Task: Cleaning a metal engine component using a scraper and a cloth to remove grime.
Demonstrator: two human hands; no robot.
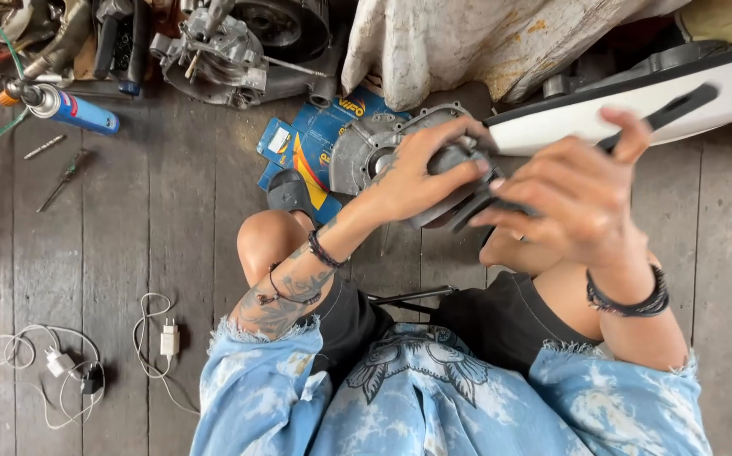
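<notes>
Dark metal part sat between both hands above knees; left hand clasped its top; right hand gripped its right side, forefinger raised; long axis unclear.

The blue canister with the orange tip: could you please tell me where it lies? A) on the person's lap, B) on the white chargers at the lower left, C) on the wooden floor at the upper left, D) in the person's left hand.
C: the blue canister lies on the wooden floor at the upper left, clear of both hands.
</notes>
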